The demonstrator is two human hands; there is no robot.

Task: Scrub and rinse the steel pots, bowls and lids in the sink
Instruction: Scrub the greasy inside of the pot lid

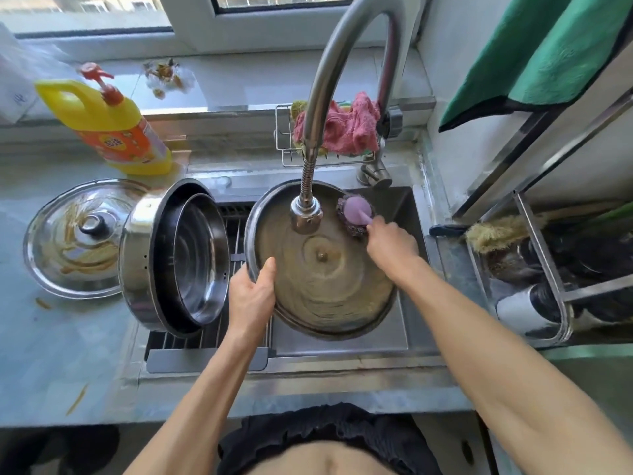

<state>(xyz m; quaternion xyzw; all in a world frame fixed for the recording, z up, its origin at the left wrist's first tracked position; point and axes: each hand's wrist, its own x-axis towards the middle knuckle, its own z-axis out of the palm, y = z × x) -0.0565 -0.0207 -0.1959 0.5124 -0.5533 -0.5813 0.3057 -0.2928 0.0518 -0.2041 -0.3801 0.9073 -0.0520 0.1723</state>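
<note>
Two hands work on one lid (322,265), which lies tilted in the sink (404,323), underside up and smeared with brownish swirls. The left hand (251,296) grips the lid's left rim, thumb inside, fingers curled under the edge. The right hand (390,246) clamps the pink handle of a scrubber (354,214) and presses its dark pad against the lid's far right rim. The tap (306,214) hangs over the lid's far half. At the sink's left edge a pot (144,255) lies on its side on a rack (236,228), mouth toward the lid, with a bowl (202,258) nested in it. A second lid (68,241), streaked with residue, lies knob up on the counter's left part. A yellow bottle (113,125) stands at the counter's far edge, and a pink cloth (346,128) fills a wire basket behind the tap.
</note>
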